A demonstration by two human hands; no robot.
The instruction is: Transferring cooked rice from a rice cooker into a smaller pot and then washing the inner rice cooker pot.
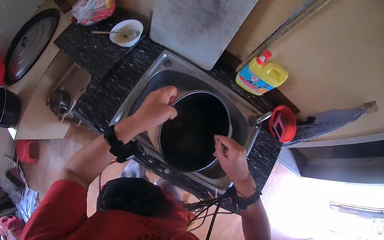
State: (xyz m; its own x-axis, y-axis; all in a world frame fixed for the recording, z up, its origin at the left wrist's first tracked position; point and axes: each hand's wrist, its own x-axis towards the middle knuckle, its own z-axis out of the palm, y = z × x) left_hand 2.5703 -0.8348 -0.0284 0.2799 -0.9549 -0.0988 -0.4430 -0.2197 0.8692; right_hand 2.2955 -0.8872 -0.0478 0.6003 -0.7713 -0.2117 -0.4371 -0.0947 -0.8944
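Note:
A large dark-bellied pot (193,132) with a thin pale rim is held over the stainless steel sink (140,84), its round mouth facing up towards me. My left hand (155,108) is closed on the rim at the pot's left side. At the right side, my right hand (233,158) reaches over the rim with curled fingers. Between them shows a small grey metallic thing (225,149), mostly hidden, possibly a steel wool scrubber. The pot's inside is too dark to make out. Behind my right hand stands the faucet (259,119).
A white cutting board (203,10) leans behind the sink. On the dark counter stand a yellow detergent jug (261,74), a red bowl (284,121), and a white bowl (126,32) with a spoon. Left are a large lid (31,45) and a dark pot (6,108). Cables hang from my right wrist.

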